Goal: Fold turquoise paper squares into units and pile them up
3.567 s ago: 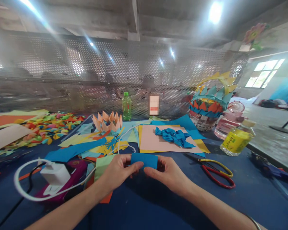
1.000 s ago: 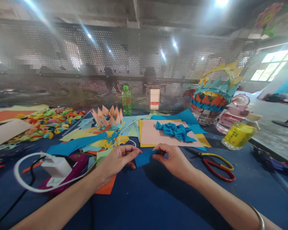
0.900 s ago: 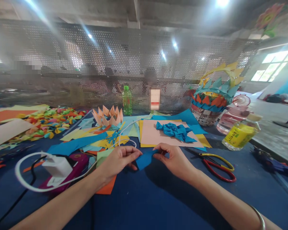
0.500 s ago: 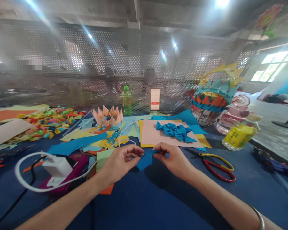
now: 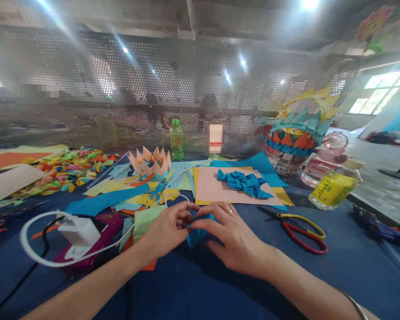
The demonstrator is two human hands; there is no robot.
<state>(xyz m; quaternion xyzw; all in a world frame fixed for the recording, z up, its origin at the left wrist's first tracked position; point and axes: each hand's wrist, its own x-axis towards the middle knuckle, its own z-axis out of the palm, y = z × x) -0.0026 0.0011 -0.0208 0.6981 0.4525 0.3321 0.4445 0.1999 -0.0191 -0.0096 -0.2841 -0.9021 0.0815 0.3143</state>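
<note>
A small blue piece of paper [image 5: 196,236], partly folded, is between my two hands just above the dark blue tabletop. My left hand [image 5: 173,224] pinches its left side between thumb and fingers. Over its top and right side curls my right hand [image 5: 231,233], the index finger reaching across toward the left fingertips; its thumb is blurred and lower down. The fingers hide much of the fold. Behind them, several folded blue paper pieces [image 5: 243,182] lie piled on a pink sheet [image 5: 208,184].
Scissors [image 5: 302,233] with red and yellow handles lie right of my hands. Further right stand a yellow-labelled bottle [image 5: 334,186] and a paper basket [image 5: 288,155]. A power strip with white charger [image 5: 80,231] and cables sits left. Behind are a peach paper ring [image 5: 149,162] and a green bottle [image 5: 176,140].
My right hand has moved left and turned over the blue paper, its fingers now across it. The paper has tilted and bent upward. My left hand has barely shifted.
</note>
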